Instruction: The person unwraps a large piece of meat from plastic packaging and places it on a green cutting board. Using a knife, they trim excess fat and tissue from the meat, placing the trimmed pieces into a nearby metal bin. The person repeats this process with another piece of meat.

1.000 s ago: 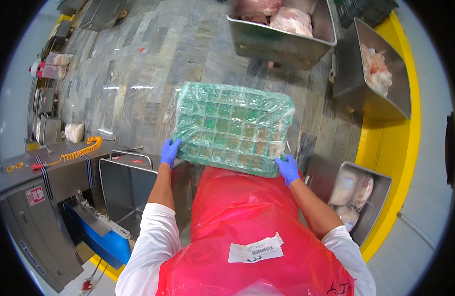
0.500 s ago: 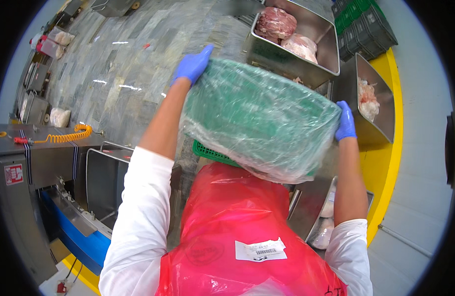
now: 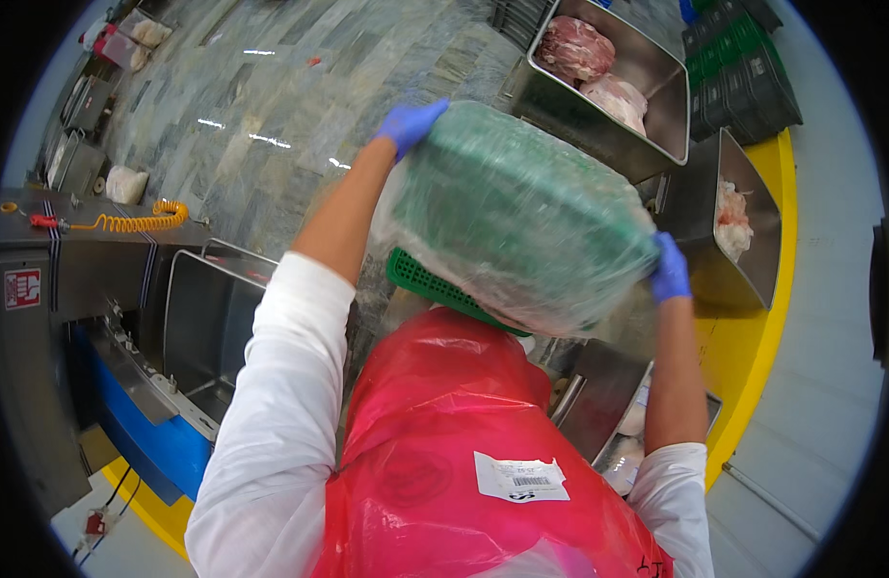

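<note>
A green crate wrapped in clear plastic film point(image 3: 521, 207) is held up in front of me, tilted, its right end lower in view than its left. My left hand point(image 3: 412, 125), in a blue glove, is closed on its far left corner. At the right end my right hand point(image 3: 670, 268), gloved the same way, grips the edge; its fingertips are partly hidden by the film. Below the wrapped crate, close to my red apron point(image 3: 435, 433), shows part of another green crate point(image 3: 435, 284) with holes in its wall. The wrapped crate covers the rest of it.
Ahead to the right stands a steel bin point(image 3: 608, 125) with large pieces of meat. Beside it another steel bin point(image 3: 683, 226) holds pale trimmings. Stacked crates point(image 3: 753, 87) stand by the wall. A machine with a blue belt point(image 3: 145, 424) and a steel tub point(image 3: 213, 328) are at my left.
The wrapped crate has tilted, its near side dropping less into view, and more of the lower green crate shows. Both hands still hold it. The whole view has shifted slightly.
</note>
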Motion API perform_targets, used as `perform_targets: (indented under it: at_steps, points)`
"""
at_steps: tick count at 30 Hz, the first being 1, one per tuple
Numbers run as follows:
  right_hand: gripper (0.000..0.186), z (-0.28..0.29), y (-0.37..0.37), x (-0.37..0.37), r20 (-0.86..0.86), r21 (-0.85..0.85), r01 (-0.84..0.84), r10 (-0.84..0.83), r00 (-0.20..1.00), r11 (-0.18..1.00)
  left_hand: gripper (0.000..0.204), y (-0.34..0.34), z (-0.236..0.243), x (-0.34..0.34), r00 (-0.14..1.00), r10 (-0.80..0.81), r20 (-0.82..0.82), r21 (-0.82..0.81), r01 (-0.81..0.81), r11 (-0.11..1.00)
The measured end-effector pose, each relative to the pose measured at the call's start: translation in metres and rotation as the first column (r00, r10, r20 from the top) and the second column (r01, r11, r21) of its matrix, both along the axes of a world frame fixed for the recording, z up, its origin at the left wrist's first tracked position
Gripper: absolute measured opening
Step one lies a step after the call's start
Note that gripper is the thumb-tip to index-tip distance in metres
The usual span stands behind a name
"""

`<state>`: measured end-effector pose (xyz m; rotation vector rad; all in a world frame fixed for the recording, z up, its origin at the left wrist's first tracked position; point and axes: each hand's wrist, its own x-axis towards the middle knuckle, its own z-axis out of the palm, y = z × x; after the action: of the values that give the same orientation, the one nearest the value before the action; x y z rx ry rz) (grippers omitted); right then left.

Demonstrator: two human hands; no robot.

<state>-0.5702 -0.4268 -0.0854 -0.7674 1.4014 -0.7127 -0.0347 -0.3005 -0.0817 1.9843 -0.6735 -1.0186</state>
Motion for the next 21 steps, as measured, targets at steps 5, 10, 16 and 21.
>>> perform_targets:
  at_steps: [5, 10, 16, 21]
  points:
    - [0.025, -0.136, 0.132, -0.025, -0.086, 0.1, -0.118, 0.127, 0.988, 0.988, 0.075, 0.103, -0.11, -0.021, 0.995, 0.081, -0.061, 0.167, -0.07, 0.984]
    - [0.025, -0.184, 0.233, -0.025, -0.334, 0.069, -0.08, 0.099, 0.938, 0.994, 0.052, 0.21, -0.167, -0.043, 0.988, 0.148, -0.033, 0.098, -0.144, 0.985]
    - [0.034, -0.195, 0.268, -0.038, -0.441, -0.062, -0.082, 0.047, 0.897, 0.995, 0.078, 0.25, -0.171, -0.065, 0.998, 0.026, 0.051, 0.133, -0.033, 0.991]
    - [0.037, -0.196, 0.239, -0.011, -0.545, -0.173, -0.036, -0.065, 0.836, 0.984, 0.099, 0.231, -0.162, -0.082, 0.96, -0.152, 0.236, 0.307, 0.074, 0.949]
